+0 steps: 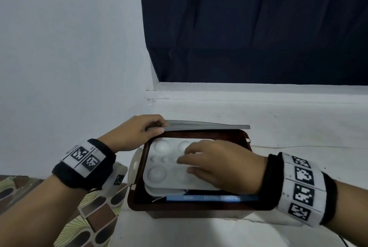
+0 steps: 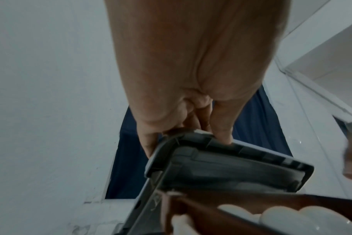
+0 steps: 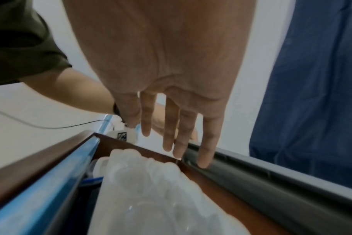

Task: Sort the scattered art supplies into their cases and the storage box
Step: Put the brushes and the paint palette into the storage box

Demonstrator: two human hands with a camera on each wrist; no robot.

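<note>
A dark brown storage box (image 1: 139, 201) stands on the white surface, its grey lid (image 1: 207, 126) raised over the far edge. My left hand (image 1: 137, 133) grips the lid's left corner; in the left wrist view the fingers (image 2: 221, 127) curl round the lid (image 2: 231, 168). Inside the box lie white paint palettes (image 1: 165, 169) with round wells, above a blue case (image 1: 211, 198) along the near wall. My right hand (image 1: 215, 165) hovers flat over the palettes, fingers (image 3: 169, 127) straight and spread above the palette (image 3: 151, 190), holding nothing.
A patterned mat (image 1: 95, 213) covers the floor at lower left. A white wall (image 1: 69, 47) rises to the left and a dark blue curtain (image 1: 258, 23) hangs behind a white ledge (image 1: 258, 91). A thin cable (image 1: 298, 146) trails right of the box.
</note>
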